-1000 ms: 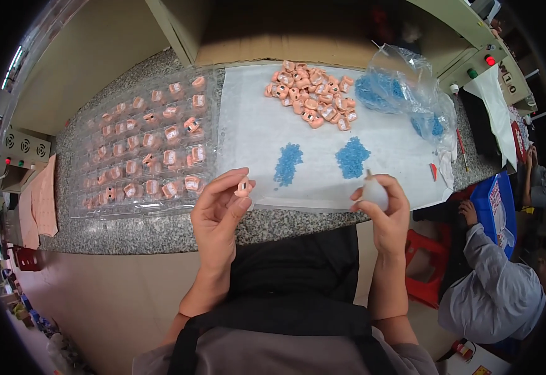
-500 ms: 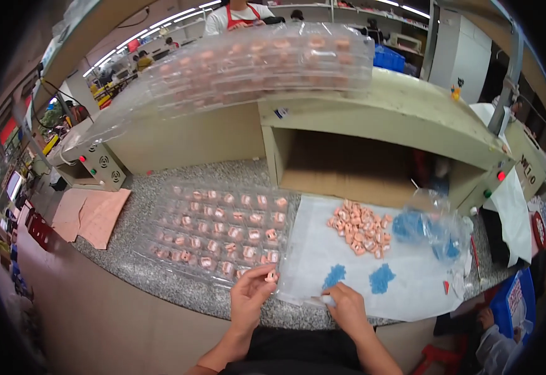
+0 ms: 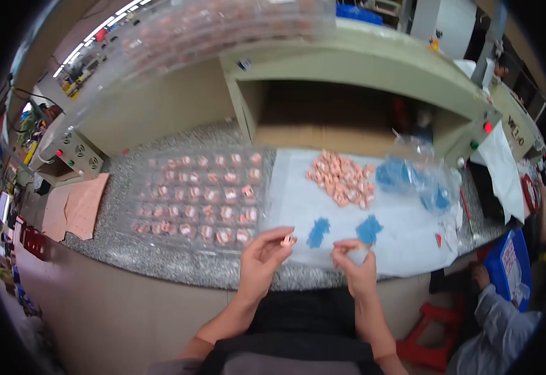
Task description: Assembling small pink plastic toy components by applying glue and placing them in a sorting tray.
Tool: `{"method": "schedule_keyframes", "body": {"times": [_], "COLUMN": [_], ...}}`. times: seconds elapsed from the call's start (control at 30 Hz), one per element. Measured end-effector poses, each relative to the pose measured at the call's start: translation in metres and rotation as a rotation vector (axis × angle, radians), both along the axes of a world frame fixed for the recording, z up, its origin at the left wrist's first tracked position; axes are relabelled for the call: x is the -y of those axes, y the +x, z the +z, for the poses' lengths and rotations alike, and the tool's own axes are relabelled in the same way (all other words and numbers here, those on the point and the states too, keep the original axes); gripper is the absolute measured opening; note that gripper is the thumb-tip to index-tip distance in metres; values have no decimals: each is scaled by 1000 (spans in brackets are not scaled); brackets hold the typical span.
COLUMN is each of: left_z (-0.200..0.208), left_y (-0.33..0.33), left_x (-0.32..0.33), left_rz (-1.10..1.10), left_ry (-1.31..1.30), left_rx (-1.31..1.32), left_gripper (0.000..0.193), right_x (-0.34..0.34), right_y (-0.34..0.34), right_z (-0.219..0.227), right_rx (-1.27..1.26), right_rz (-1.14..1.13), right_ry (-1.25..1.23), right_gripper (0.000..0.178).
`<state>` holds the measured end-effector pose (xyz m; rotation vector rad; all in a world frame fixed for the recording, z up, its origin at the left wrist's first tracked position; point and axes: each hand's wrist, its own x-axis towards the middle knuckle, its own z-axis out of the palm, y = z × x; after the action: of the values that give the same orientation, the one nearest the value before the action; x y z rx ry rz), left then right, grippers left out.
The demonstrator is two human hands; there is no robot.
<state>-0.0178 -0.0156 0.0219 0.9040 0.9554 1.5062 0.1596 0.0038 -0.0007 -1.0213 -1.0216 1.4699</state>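
Observation:
My left hand point(image 3: 262, 261) pinches a small pink plastic piece point(image 3: 288, 240) between thumb and fingertips, just off the near right corner of a clear compartment tray point(image 3: 140, 212). Similar pink pieces sit in rows in that tray. To the right, my right hand point(image 3: 357, 265) is closed in a pinch over the near edge of a white sheet point(image 3: 404, 247); whatever its fingertips hold is too small or blurred to name. Just beyond the hands lie two little heaps of tiny blue pieces, a left heap point(image 3: 318, 232) and a right heap point(image 3: 368, 229). Farther back is a pile of pink pieces point(image 3: 342, 179).
A clear bag of blue pieces point(image 3: 413, 181) lies at the sheet's right. Behind stands a pale green open-fronted housing point(image 3: 360, 59), with stacked filled trays point(image 3: 223, 31) at its left. Pink sheets point(image 3: 76, 206) lie far left. A person's sleeve point(image 3: 498, 325) and blue crate point(image 3: 511, 269) are at right.
The view has tilted downward. My left hand has moved right, off the tray, with the pink piece. My right hand has shifted right; the whitish object at its fingers earlier no longer shows clearly.

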Motion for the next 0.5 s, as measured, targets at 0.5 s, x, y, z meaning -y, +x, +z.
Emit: {"method": "schedule_keyframes", "body": {"times": [0.5], "left_z": [-15], "left_y": [39], "left_x": [-14], "left_rz": [-236], "left_ry": [55], "left_rx": [1], "left_gripper": [27], "right_x": [-12], "right_y": [10], "right_z": [-16], "right_rx": [-764], "right_rz": [282], "right_ry": [-88], "right_gripper": [16]}}
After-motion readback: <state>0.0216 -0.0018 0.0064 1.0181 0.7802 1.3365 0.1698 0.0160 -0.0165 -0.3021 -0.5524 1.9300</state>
